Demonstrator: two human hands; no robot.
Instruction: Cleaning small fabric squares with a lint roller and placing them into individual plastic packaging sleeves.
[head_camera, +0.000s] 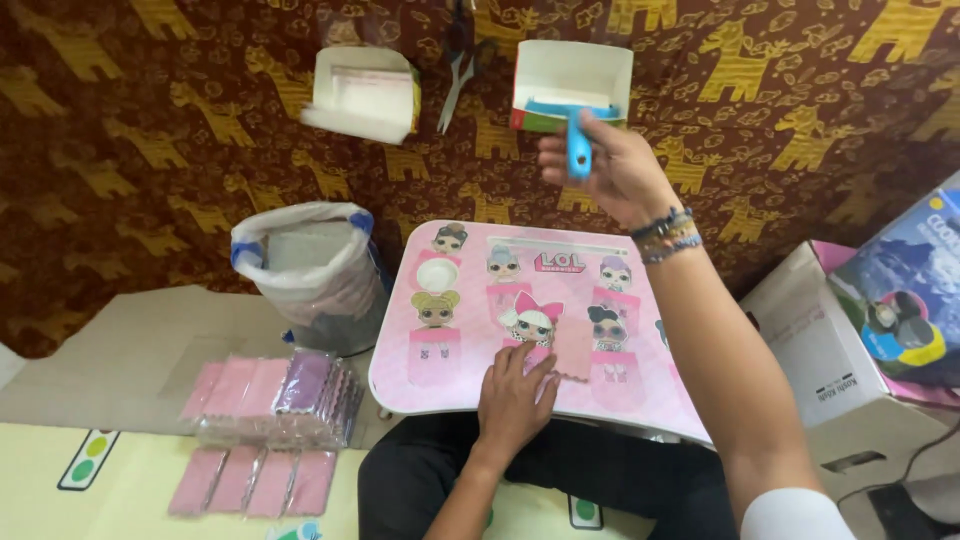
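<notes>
You are lifting a light, rigid blue roller tool by its handle — right hand clamped on it, above the pink lap table — while your left hand is pressing flat, fingers spread, on a small pink piece.

Blue box cut by right edge; pink piece mostly under left hand.
</notes>
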